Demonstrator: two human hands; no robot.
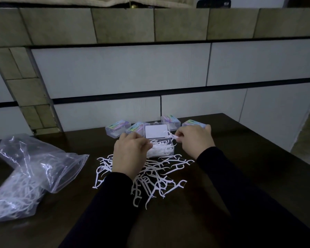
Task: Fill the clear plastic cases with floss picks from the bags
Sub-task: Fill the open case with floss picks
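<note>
The step in hand looks like loading the open case [160, 147] at the middle of the bench [240, 167]: its lid stands raised at the back and white picks already heap inside. The left hand [131, 154] reaches in from the case's left edge, fingers curled down onto the picks there, seemingly pinching or pressing a bunch. The right hand [193, 140] hovers at the case's right rear corner and pinches a pick [172, 136] between thumb and fingertips. Both forearms, in dark sleeves, stretch forward from the near edge. A loose pile of picks [150, 178] lies just in front of the case, under the left wrist. The bag [32, 176], with more picks, sits well to the left. Four closed cases [117, 128] stand behind. Next, I judge, the pinched pick must be laid flat among the others, then more gathered from the pile.
</note>
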